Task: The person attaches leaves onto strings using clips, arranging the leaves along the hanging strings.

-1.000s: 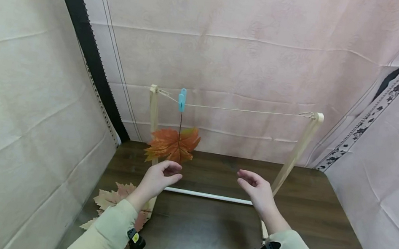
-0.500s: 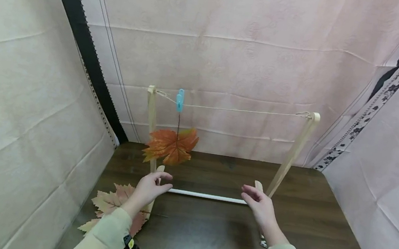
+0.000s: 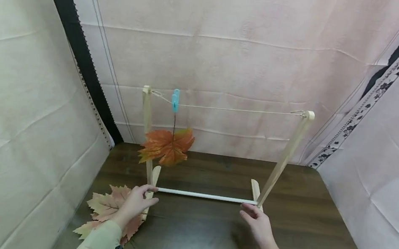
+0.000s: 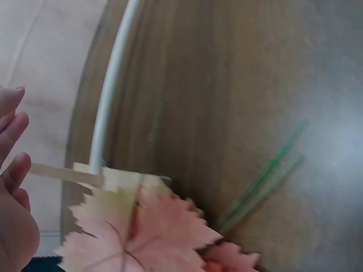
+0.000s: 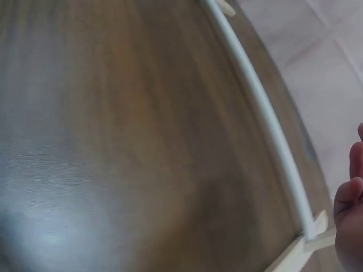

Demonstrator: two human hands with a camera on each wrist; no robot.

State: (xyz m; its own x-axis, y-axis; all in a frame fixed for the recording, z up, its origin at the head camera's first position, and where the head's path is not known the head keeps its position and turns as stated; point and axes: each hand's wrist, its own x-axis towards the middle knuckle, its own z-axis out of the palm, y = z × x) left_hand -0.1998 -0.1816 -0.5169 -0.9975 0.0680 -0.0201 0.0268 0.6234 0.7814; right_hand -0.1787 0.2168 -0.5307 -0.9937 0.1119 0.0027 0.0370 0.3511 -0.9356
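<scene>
My left hand (image 3: 136, 203) holds nothing; its fingers are loosely bent above pale pink leaves (image 3: 107, 207) at the left post's foot. My right hand (image 3: 258, 226), also holding nothing, is near the foot of the right post (image 3: 287, 154). Between the two wooden posts runs a string (image 3: 232, 110). A blue clothespin (image 3: 175, 100) grips it near the left post (image 3: 147, 111), and an orange maple leaf (image 3: 167, 145) hangs by its stem from the clothespin. Whether either hand touches the frame, I cannot tell.
A white rod (image 3: 204, 196) joins the feet of the frame low over the brown wooden table (image 3: 199, 235). Green stems (image 4: 261, 175) lie on the table in the left wrist view. Pale cloth (image 3: 231, 61) hangs behind and on both sides.
Both hands have come down and back from beside the hanging leaf toward the table, moving apart. The leaf still hangs from its clothespin. The head view has shifted slightly.
</scene>
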